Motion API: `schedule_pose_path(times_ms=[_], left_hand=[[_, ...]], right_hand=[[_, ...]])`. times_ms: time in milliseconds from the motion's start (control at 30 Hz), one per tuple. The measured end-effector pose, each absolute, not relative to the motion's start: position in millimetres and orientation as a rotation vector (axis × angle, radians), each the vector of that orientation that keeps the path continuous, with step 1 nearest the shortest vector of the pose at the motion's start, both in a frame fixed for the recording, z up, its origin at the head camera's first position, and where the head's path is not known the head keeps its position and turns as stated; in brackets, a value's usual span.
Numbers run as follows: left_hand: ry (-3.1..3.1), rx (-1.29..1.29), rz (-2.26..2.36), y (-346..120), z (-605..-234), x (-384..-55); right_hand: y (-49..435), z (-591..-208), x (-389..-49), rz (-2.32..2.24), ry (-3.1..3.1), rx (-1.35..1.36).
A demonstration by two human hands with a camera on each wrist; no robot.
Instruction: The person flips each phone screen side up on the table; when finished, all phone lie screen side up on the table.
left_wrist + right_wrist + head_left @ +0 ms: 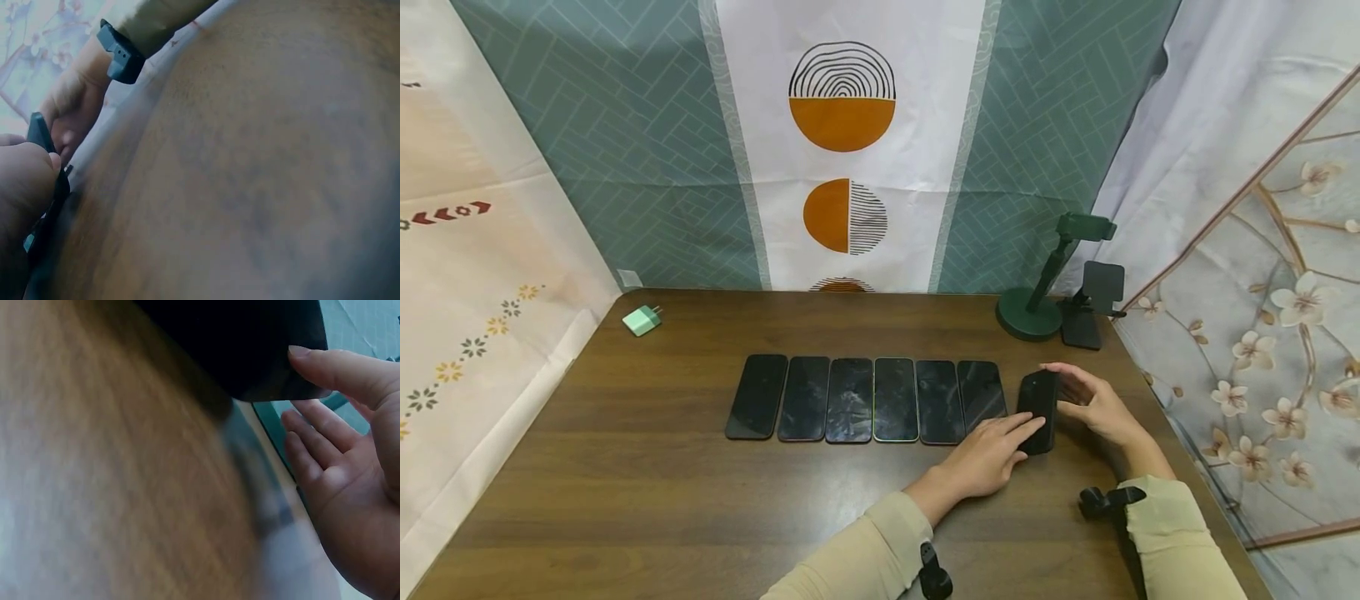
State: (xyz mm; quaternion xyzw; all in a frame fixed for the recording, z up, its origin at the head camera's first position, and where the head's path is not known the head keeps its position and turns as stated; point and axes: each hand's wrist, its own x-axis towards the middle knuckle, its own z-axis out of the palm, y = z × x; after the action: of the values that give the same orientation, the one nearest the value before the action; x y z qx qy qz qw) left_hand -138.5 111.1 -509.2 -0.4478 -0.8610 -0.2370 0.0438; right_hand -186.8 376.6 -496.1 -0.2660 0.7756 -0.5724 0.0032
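A dark smartphone (1037, 412) is tilted up at the right end of a row of phones. My right hand (1093, 408) pinches its upper right part; in the right wrist view the thumb (337, 372) lies on the dark phone (250, 350), with the other fingers behind it. My left hand (981, 458) holds the same phone at its lower left, fingers across its face and thumb near the bottom edge. In the left wrist view that phone (40, 134) shows as a thin edge between both hands. Several black phones (895, 400) lie side by side to the left.
A green desk lamp (1033, 312) and a black phone stand (1081, 325) are at the back right of the wooden table (662, 517). A mint-green charger plug (642, 321) lies at the back left. Patterned cloths (850, 208) hang behind and beside the table.
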Motion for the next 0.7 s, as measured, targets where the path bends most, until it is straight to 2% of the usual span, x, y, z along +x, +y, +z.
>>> schedule_pose_path(times_ms=[333, 567, 700], left_hand=[[-2.606, -1.351, -1.014, 105, -507, -142], [-2.669, -1.180, -1.107, 102, -506, -143], [-2.723, -1.081, -1.082, 104, -507, -144]], right_hand=[[358, -492, -190, -1.510, 2.626, -0.620], [342, -496, -189, -1.095, 2.960, -0.486], [337, -496, -189, -1.013, 3.036, -0.447]])
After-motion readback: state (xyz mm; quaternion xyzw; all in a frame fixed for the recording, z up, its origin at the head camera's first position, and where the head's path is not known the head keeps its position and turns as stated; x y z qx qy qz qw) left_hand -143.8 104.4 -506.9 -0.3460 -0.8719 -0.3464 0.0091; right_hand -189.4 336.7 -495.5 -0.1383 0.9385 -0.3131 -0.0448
